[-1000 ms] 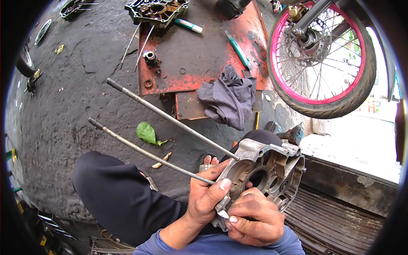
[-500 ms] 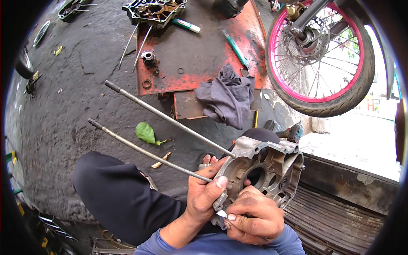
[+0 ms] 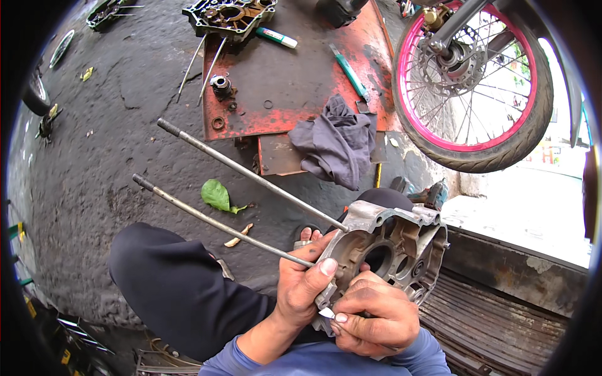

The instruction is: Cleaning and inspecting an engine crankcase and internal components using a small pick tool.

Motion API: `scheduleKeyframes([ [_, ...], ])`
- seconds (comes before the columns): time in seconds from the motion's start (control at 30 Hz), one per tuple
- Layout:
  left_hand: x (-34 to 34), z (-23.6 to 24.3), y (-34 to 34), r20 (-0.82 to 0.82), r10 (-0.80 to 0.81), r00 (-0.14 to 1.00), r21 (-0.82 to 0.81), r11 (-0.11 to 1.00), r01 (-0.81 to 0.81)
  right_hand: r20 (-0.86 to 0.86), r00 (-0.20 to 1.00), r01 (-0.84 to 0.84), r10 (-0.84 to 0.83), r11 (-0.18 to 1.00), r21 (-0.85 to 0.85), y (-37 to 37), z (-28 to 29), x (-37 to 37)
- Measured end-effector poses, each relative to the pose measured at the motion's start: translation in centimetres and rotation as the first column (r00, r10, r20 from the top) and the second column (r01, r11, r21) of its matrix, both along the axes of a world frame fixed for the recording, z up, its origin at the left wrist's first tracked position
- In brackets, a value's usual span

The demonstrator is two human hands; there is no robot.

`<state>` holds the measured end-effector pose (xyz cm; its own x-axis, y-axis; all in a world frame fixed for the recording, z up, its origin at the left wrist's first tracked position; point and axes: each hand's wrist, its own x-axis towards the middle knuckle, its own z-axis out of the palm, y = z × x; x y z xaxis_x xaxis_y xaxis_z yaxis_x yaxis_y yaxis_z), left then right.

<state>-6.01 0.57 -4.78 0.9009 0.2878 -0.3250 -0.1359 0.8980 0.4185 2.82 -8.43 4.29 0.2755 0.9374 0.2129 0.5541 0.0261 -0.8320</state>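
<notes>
My left hand [image 3: 304,285] grips the near edge of a grey metal engine crankcase half [image 3: 392,244], thumb pressed on its rim. Two long threaded studs [image 3: 251,175] stick out of the case toward the upper left. My right hand [image 3: 376,316] pinches a small flat blade [image 3: 327,312] against the case's lower edge, fingers curled. The case rests over my lap, between my dark-trousered knees [image 3: 182,288].
A rusty red metal sheet [image 3: 295,81] lies on the dark concrete with a grey rag [image 3: 335,144], a teal-handled tool [image 3: 349,72], a marker pen [image 3: 276,37], small rings and another engine case [image 3: 229,15]. A pink-rimmed motorcycle wheel [image 3: 476,81] stands at right. A green leaf [image 3: 216,194] lies near the studs.
The crankcase and both hands have stayed almost still; my right hand has shifted slightly along the case's lower edge with the blade.
</notes>
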Motion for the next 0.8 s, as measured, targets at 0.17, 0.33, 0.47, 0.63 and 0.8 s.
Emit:
scheduleKeyframes([
  [0.17, 0.24, -0.01, -0.03, -0.031, -0.012, 0.999, 0.052, 0.999, 0.014, -0.026, 1.0, -0.004, 0.003, 1.0, -0.015, -0.23, 0.17, 0.19],
  [0.33, 0.07, -0.07, 0.15, -0.055, -0.024, 0.998, 0.131, 0.991, 0.031, -0.03, 0.999, -0.022, 0.022, 1.0, -0.002, -0.33, 0.04, 0.21],
  [0.47, 0.14, 0.04, -0.11, -0.024, 0.011, 1.0, 0.037, 0.999, -0.01, -0.007, 1.0, -0.01, 0.01, 1.0, -0.019, -0.37, 0.17, 0.36],
  [0.63, -0.09, -0.1, -0.13, -0.025, 0.006, 1.0, 0.054, 0.999, -0.005, -0.002, 1.0, 0.002, -0.002, 0.999, -0.033, -0.79, 0.33, 0.34],
  [0.8, -0.08, -0.1, -0.03, -0.045, 0.001, 0.999, 0.08, 0.997, 0.003, 0.019, 1.0, -0.007, 0.007, 1.0, -0.015, -0.42, 0.29, 0.45],
])
